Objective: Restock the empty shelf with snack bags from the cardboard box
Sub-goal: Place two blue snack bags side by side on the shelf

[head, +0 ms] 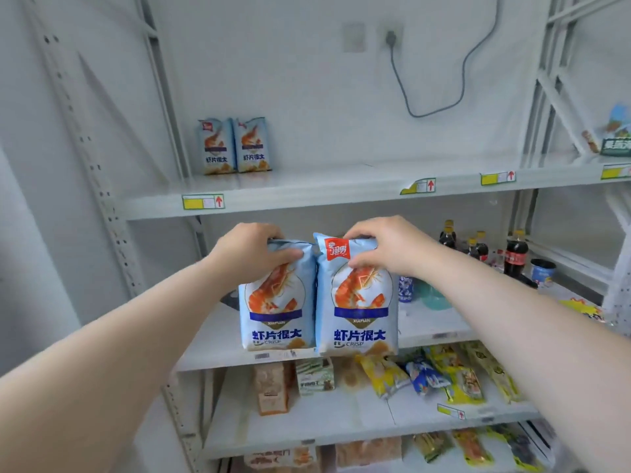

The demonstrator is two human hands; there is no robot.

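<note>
While I'm pinching the tops w/ fingers curled over, left hand (252, 254) & right hand (379, 249), left bag (278, 312) & right bag (358, 315) are hanging upright, touching. Top shelf (307, 196) w/ two stocked bags (235, 146) is sitting above, up-left; left hand's nearer, I reckon.

The left bag (276, 312) and the right bag (358, 312) were light blue. Each had an orange shrimp, a dark blue band and dark blue letters. The right bag had a red patch at its top. The small bags (218, 146) in the upper left looked the same. The shelf (307, 196) was pale grey, its tags (203, 202) yellow and white with red arrows. The bottles (516, 254) at the right were dark with yellow caps. The packets (384, 373) low down were yellow.
</note>
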